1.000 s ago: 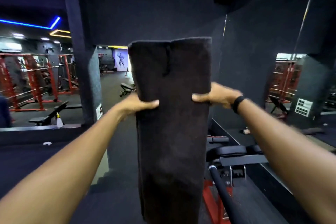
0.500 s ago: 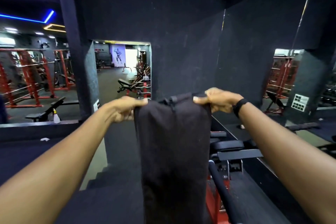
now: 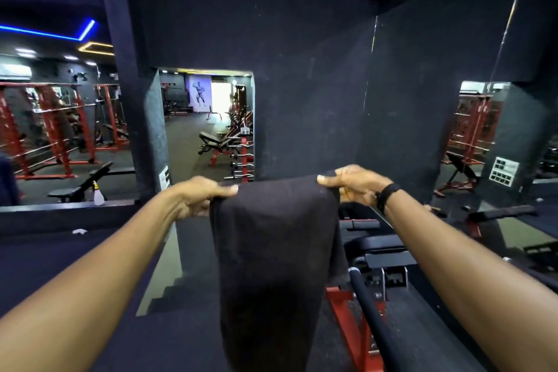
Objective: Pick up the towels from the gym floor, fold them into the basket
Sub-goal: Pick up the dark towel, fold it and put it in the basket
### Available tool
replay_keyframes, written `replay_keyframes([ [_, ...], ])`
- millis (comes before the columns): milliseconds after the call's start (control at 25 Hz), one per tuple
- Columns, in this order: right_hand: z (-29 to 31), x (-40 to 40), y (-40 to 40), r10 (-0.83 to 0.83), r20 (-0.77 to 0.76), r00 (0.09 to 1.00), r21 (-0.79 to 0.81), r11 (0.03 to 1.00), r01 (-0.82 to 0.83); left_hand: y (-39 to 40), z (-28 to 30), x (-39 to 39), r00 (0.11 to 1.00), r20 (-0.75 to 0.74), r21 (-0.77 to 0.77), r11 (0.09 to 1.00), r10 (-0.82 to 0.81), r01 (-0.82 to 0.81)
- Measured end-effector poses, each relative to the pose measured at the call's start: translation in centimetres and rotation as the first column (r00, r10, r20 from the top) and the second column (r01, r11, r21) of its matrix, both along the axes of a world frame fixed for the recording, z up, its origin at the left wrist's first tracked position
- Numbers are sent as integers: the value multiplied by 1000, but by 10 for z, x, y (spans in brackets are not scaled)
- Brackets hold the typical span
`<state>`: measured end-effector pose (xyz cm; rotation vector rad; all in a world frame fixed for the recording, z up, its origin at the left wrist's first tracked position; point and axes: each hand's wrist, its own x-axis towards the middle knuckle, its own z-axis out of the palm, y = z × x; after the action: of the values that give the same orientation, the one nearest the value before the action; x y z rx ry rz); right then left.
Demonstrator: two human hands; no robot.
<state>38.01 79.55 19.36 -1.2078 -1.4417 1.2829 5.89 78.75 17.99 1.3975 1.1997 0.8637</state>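
A: We have the towel (image 3: 277, 254) up in the air in front of us, folded into a long dark strip that hangs down past the bottom of the view. Our left hand (image 3: 200, 198) pinches one top corner and our right hand (image 3: 351, 186) pinches the other, thumbs on the near side, both clamped on the cloth and held apart by the width of the strip.

B: What could go wrong from here?

A: The layers could slide out of line. We grip only the top edge, so if one thumb loosens, that corner would likely drop and the fold would open. The lower end is out of sight, so we cannot tell whether it hangs free or drags on something.

B: Anything close enough to catch it?

A: Yes, the gym bench (image 3: 383, 248) with its red frame sits just to the right, behind the hanging cloth. A swing that way could snag the towel on the black bar (image 3: 371, 314) beside it.

B: And the basket?

A: We see no basket here, so we cannot say what is in it or how full it is. We see no other towels on the floor (image 3: 193, 148) either. Turning to look for the basket while holding the towel by its edge is where we judge the fold most likely to slip.
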Motion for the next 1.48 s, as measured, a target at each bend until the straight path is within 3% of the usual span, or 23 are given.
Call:
replay_keyframes([
  [80, 23, -2, -2, 58, -144, 988, 110, 993, -43, 2, 15, -2, 964, 258, 105, 994, -63, 37],
  [120, 29, -3, -4, 93, -125, 988, 123, 989, -78, 1, 21, -3, 965, 240, 138, 988, -107, 75],
  [240, 1, -9, -11, 147, 164, 975, 8, 989, -150, -5, 10, -10, 972, -222, 73, 993, -73, 91],
  [280, -11, -9, -8, 137, 171, 976, -2, 990, -139, -3, 2, -13, 973, -230, 77, 997, -9, 28],
  [400, -28, -9, 0, 3, 30, 1000, 26, 1000, -4, 2, -14, -14, 986, 0, 65, 984, 167, -167],
  [480, -21, -15, -3, -33, 33, 999, 28, 999, 32, 2, -16, -9, 974, 55, 46, 974, 219, -222],
  [560, -12, -19, -3, -29, -19, 999, 67, 997, 31, 3, -12, -5, 962, 158, 64, 970, 221, -233],
  [640, 3, -17, -6, 54, -111, 992, 112, 993, -42, 1, -1, -9, 948, 297, 109, 982, 118, -156],
  [720, 10, -17, -10, 129, 75, 989, 78, 988, -135, 1, 6, -19, 994, 88, 140, 988, 60, -72],
  [760, 7, -19, -12, 120, 180, 976, 61, 989, -132, -1, 5, -21, 993, -38, 150, 983, 113, -106],
  [800, 4, -20, -11, 68, 214, 975, 84, 993, -87, 1, 3, -24, 981, -63, 164, 971, 184, -172],
  [920, 1, -23, -6, -91, 91, 992, 176, 982, 74, -2, 3, -18, 948, 154, 153, 941, 277, -300],
  [1200, 16, -25, -5, -87, -78, 993, 253, 962, 104, -4, 15, -13, 887, 383, 212, 910, 257, -356],
  [1280, 20, -28, -8, -88, -58, 994, 300, 948, 102, -7, 17, -10, 876, 404, 248, 890, 264, -382],
  [1480, 17, -27, -2, -288, 30, 957, 444, 862, 245, -12, 18, -9, 888, 360, 355, 838, 286, -414],
])
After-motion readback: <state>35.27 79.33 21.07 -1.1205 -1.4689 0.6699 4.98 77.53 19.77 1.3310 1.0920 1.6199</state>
